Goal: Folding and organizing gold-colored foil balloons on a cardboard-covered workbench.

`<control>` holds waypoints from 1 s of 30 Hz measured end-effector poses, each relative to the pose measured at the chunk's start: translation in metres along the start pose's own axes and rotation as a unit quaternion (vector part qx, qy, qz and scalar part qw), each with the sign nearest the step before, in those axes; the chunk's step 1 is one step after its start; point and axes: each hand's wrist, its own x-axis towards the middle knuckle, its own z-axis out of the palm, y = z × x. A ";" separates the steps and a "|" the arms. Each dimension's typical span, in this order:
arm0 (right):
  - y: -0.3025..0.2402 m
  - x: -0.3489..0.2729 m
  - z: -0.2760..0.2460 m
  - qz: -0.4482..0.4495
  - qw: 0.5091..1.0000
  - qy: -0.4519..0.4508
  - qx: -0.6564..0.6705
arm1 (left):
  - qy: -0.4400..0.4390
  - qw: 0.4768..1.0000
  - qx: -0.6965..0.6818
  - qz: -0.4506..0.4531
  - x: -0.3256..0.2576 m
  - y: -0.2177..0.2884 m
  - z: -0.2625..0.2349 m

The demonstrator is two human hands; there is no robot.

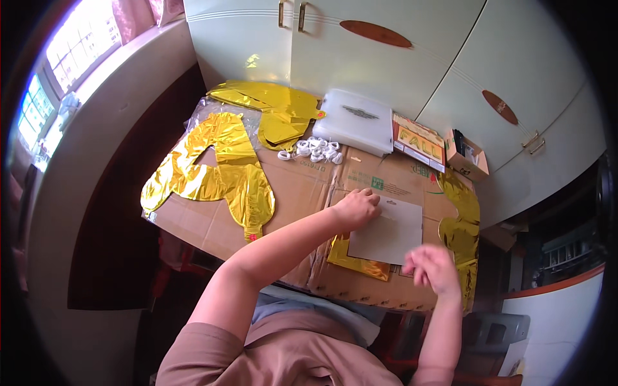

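A flat grey-white card with a small hanging slot at its top lies on the cardboard. Folded gold foil shows from under its left and lower edges. My left hand rests at the card's upper left corner, its fingers curled and closed; what they grip, if anything, is hidden. Just off the card's lower right corner, my right hand is raised with bent fingers, partly smeared by motion. To the left, a flat gold foil balloon shaped like a letter or number lies spread out.
Cardboard covers the table. Behind are another gold balloon, bundles of white string, a translucent white case, a printed box and a small open box. More gold foil lies along the right edge.
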 end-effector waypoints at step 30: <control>-0.048 0.291 0.071 -0.422 0.713 0.030 -0.560 | 0.110 0.993 -0.025 -0.036 0.004 0.005 0.026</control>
